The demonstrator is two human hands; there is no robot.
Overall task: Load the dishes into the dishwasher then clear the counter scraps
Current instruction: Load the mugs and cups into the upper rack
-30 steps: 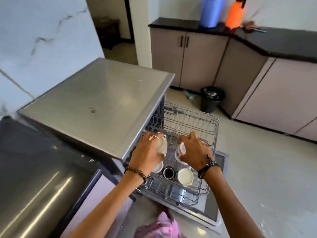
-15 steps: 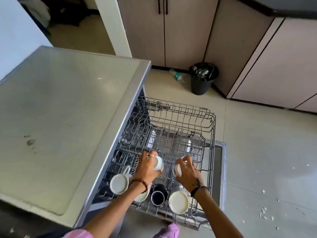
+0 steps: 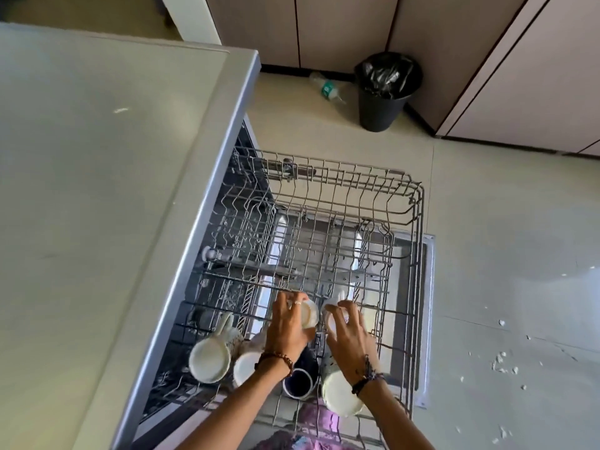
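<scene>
Loading is partly done: four mugs [image 3: 210, 360] are lying in the rack [image 3: 418, 241], while the left hand [image 3: 287, 326] and right hand [image 3: 349, 339] are each gripping another cup there; clearing scraps is looking undone

Left hand [image 3: 289, 326] covers most of a pale cup [image 3: 309, 314]; right hand [image 3: 349, 339] likewise hides another cup [image 3: 330, 315]. Both forearms leave the frame's bottom edge. Counter [image 3: 97, 190] cut off at left. Bottle [image 3: 326, 89] label at upper centre illegible.
</scene>
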